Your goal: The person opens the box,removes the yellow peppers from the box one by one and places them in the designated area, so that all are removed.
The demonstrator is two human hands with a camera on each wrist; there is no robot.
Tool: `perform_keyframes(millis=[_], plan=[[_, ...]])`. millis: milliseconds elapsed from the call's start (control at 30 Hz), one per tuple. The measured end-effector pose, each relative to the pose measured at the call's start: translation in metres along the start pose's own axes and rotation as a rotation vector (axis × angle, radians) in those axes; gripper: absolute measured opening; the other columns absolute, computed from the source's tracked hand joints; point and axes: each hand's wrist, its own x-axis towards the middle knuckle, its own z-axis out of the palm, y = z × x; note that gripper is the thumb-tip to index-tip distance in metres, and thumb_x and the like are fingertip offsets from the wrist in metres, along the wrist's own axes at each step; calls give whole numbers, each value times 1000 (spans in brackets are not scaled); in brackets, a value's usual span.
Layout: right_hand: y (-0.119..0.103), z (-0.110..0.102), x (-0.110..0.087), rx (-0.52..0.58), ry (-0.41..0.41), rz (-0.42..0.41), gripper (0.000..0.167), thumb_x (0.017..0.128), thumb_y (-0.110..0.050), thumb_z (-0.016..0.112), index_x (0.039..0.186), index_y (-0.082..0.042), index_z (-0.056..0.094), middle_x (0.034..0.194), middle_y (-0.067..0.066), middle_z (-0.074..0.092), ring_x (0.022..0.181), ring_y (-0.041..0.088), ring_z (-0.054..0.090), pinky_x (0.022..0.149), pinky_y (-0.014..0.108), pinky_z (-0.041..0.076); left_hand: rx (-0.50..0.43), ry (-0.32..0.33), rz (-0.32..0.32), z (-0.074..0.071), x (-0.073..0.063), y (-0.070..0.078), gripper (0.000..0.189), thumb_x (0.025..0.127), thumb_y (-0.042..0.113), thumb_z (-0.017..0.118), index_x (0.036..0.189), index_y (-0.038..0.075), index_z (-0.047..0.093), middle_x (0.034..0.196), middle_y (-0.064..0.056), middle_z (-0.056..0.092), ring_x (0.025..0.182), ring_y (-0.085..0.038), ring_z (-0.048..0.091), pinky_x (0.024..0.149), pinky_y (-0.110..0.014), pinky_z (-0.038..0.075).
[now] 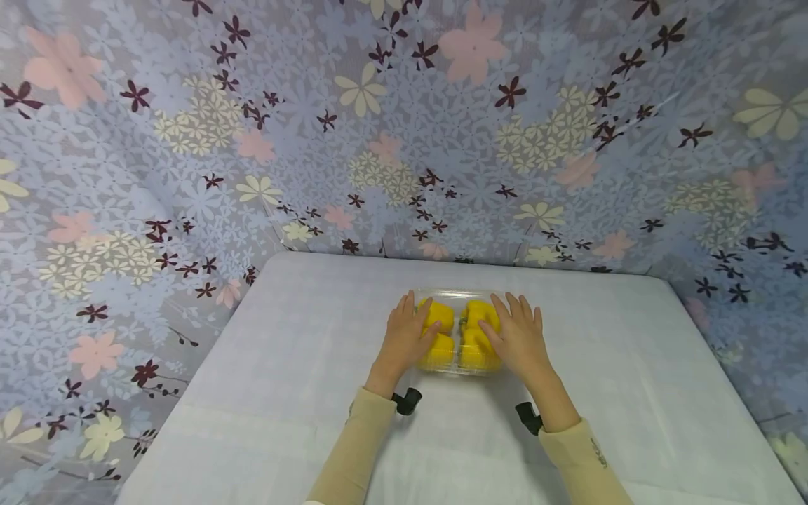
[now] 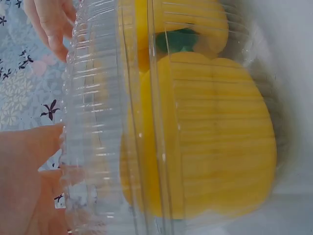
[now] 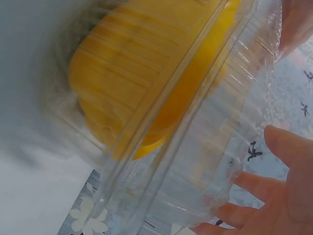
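A clear plastic clamshell box stands on the white table with several yellow bell peppers inside. Its ribbed lid lies over the base; whether the rims are snapped together I cannot tell. My left hand rests on the lid's left side, fingers spread and fairly straight. On the right side, my right hand touches the lid, its fingers extended and apart. A green stem shows between peppers in the left wrist view. From the right wrist, a yellow pepper is visible through the side wall.
White cloth covers the table, stretching out on both sides of the box. A floral curtain hangs behind the table's far edge and along its sides. Black wrist-camera mounts sit beneath both wrists.
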Motion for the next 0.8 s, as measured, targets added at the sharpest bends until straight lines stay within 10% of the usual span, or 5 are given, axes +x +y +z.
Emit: perform_keyframes(millis=[233,533,800], plan=[[0,-4,-4,18,-14,-13,62,95,-35,54,143,0,38,146,33,31,136,53,24,109,69,15,-23,39,-28,4,-4,-9,57,99,40,46,147,9,36,153,-21,29,143,-36,27,116,-54,22],[13,-11,-16,96,11,2,62,94,-32,58,140,6,39,136,31,46,124,49,43,101,63,35,-359,76,-173,13,-23,-49,54,100,37,45,145,8,39,150,-21,36,139,-38,32,112,-56,28],[25,-7,-32,110,-52,52,59,96,-31,54,141,4,38,136,31,45,120,50,46,95,63,40,-491,25,-160,26,-43,-64,48,101,31,44,142,6,45,144,-19,46,135,-38,40,110,-53,31]])
